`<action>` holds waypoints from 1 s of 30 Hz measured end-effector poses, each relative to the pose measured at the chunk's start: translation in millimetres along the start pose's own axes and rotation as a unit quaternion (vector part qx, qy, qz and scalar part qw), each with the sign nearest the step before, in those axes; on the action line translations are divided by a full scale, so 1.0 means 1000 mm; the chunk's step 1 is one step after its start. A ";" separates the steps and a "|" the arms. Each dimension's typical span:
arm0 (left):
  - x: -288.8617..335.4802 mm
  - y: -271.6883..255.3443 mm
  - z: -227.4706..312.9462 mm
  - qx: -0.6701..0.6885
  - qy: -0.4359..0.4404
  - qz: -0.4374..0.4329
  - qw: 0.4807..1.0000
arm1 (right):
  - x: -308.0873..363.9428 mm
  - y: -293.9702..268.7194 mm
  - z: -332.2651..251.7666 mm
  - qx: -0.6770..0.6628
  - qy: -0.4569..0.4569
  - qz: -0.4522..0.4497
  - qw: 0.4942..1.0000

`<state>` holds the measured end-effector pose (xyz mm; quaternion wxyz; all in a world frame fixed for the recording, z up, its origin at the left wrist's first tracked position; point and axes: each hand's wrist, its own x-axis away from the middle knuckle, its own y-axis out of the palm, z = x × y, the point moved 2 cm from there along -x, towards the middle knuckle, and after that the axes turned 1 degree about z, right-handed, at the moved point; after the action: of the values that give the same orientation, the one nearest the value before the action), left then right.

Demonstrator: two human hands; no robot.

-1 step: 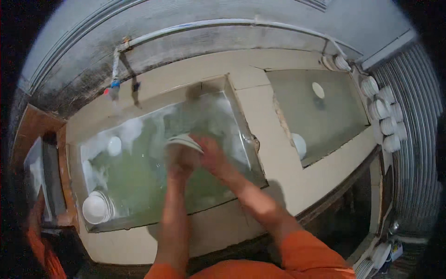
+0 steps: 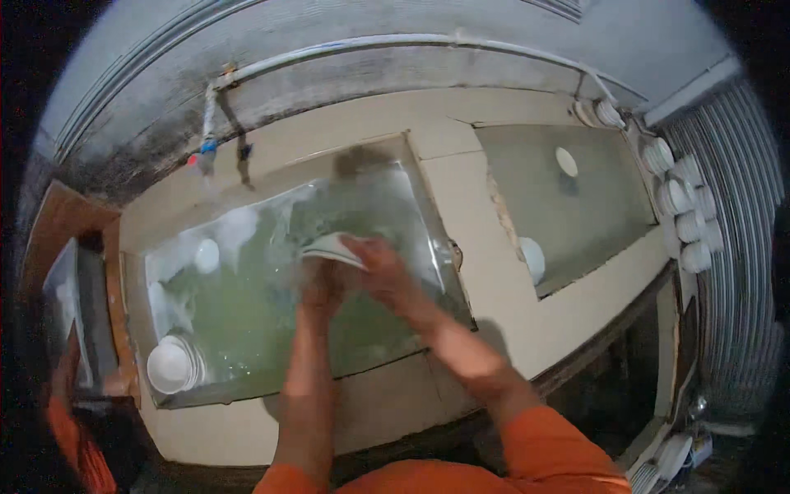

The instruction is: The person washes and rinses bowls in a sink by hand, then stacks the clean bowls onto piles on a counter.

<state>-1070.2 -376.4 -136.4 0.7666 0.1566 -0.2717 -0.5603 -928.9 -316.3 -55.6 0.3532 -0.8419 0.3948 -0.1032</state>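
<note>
Over the soapy, greenish water of the left basin (image 2: 428, 198), I hold a white bowl (image 2: 329, 245) tilted on its side. My left hand (image 2: 322, 288) is closed on its lower side, its fingers blurred and partly hidden. My right hand (image 2: 378, 265) grips the bowl's right rim, thumb on top. A stack of white bowls (image 2: 171, 367) leans in the basin's near left corner. Farther back on the left, a white dish (image 2: 206, 256) floats among suds.
A tiled divider (image 2: 461, 214) separates the right basin, where a white dish (image 2: 566, 161) and a white bowl (image 2: 532, 259) sit in cloudy water. Stacked bowls (image 2: 676, 196) line the far right. A tap (image 2: 207, 146) hangs at back left. An orange sleeve (image 2: 78, 436) shows at the left edge.
The bowl has tipped slightly, and my right hand has shifted a little on its rim. The whole view has moved slightly.
</note>
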 end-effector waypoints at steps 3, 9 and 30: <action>0.000 0.000 0.045 -0.548 0.061 -0.012 0.834 | 0.011 -0.065 0.001 0.154 -0.111 0.113 0.975; 0.045 -0.104 0.034 -0.389 -0.021 0.141 0.910 | 0.094 -0.244 0.146 0.280 0.097 0.355 0.887; 0.297 -0.403 0.170 -0.596 -0.158 0.665 0.422 | 0.008 -0.065 0.042 0.312 -0.073 0.010 0.947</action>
<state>-1415.8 -775.9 -148.0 0.7463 -0.6598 -0.0061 0.0871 -865.6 -272.1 -43.4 0.6268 -0.6910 0.3243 -0.1563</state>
